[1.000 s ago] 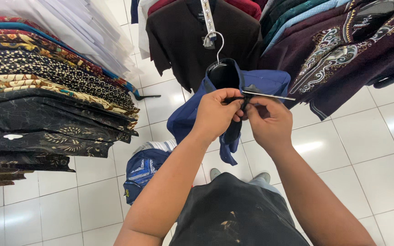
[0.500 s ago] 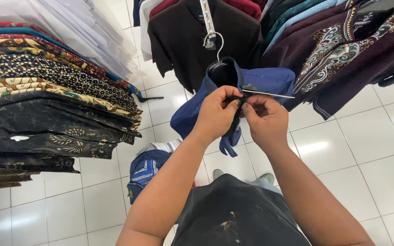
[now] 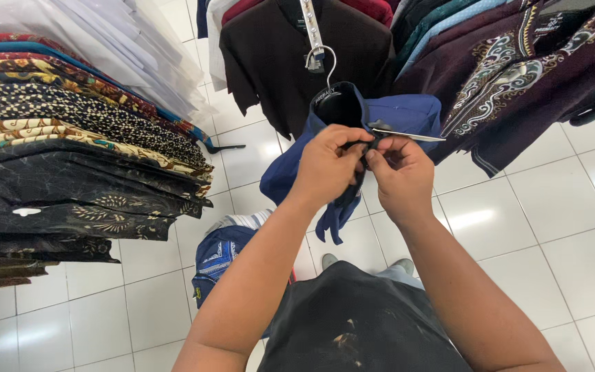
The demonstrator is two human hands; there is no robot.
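Both hands (image 3: 363,169) pinching blue shirt (image 3: 408,114) (hangered)

clothing shop: racks of hanging shirts (image 3: 70,138)

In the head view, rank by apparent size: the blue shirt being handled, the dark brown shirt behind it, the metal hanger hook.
1. dark brown shirt
2. blue shirt, partly hidden by both hands and nearer the camera, so these two are unsure
3. metal hanger hook, clearly smallest

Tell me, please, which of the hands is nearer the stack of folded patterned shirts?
Left. The left hand is on the blue shirt, on the stack's side; the right hand is beyond it, farther away.
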